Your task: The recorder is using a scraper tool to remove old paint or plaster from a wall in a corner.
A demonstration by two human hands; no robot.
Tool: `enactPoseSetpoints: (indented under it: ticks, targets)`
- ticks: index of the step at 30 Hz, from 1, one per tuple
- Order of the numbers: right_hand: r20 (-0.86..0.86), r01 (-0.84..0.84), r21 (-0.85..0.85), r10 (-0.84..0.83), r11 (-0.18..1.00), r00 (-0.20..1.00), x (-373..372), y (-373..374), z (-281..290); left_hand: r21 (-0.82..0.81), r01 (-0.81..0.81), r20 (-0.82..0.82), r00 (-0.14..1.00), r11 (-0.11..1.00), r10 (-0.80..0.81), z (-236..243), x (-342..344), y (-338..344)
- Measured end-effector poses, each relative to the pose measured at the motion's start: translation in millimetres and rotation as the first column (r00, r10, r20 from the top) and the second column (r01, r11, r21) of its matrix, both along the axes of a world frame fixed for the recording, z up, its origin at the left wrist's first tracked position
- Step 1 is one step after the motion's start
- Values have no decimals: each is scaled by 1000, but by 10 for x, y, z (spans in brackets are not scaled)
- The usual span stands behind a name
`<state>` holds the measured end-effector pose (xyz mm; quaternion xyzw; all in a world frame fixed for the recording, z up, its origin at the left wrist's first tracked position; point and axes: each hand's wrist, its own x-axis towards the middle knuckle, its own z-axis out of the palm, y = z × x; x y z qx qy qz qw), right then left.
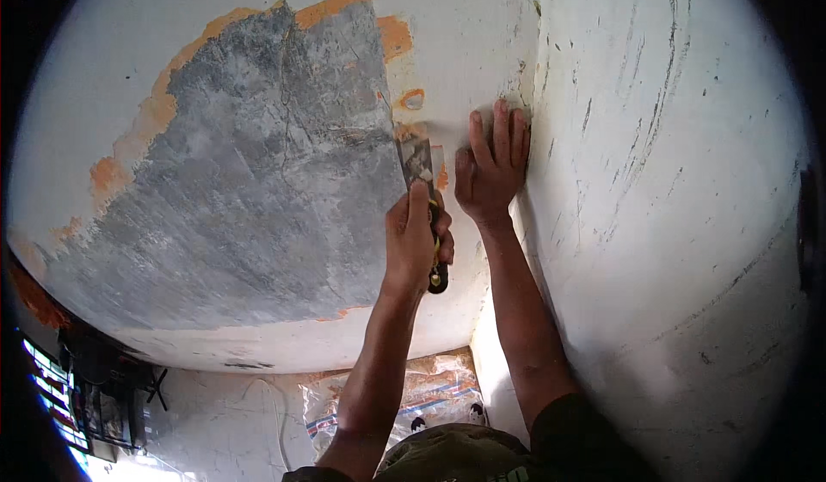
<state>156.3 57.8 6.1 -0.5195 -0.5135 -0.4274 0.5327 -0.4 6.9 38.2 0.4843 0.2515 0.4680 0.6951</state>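
Observation:
My left hand [413, 237] is closed round the black and yellow handle of a scraper [418, 162], thumb laid along its upper side. The scraper's flat metal blade rests against the wall, at the right border of a large grey bared patch [275, 172]. Orange and cream layers of old paint [395, 38] edge that patch. Close to the corner, my right hand [495, 165] lies against the white painted wall with its fingers stretched upward and holds nothing. A small chipped spot [413, 98] shows just above the blade.
A white side wall [671, 190] with dark scuffs meets the scraped wall at a corner on the right. Below, a crumpled plastic sheet [430, 396] covers part of the floor near my feet. A pale cable [277, 413] and dark furniture [99, 387] are at the lower left.

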Motion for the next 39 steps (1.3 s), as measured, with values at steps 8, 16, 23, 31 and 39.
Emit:
enactPoseSetpoints:
  ticks: [8, 16, 23, 31, 39]
  targets:
    - [14, -9, 31, 9, 999, 1000, 1, 32, -7, 37, -34, -23, 999, 999, 34, -157, -8, -53]
    - [-5, 5, 9, -5, 1000, 1000, -13, 25, 6, 93, -34, -21, 999, 995, 36, 8, 35, 78]
    - [-3, -34, 14, 34, 999, 999, -45, 27, 7, -1, 18, -45, 999, 1000, -18, -417, 26, -45]
    - [31, -23, 6, 23, 1000, 999, -3, 35, 8, 27, 26, -53, 998, 999, -25, -187, 98, 22]
    - [47, -31, 6, 31, 999, 998, 10, 25, 4, -30, 80, -16, 997, 996, -80, -310, 63, -56]
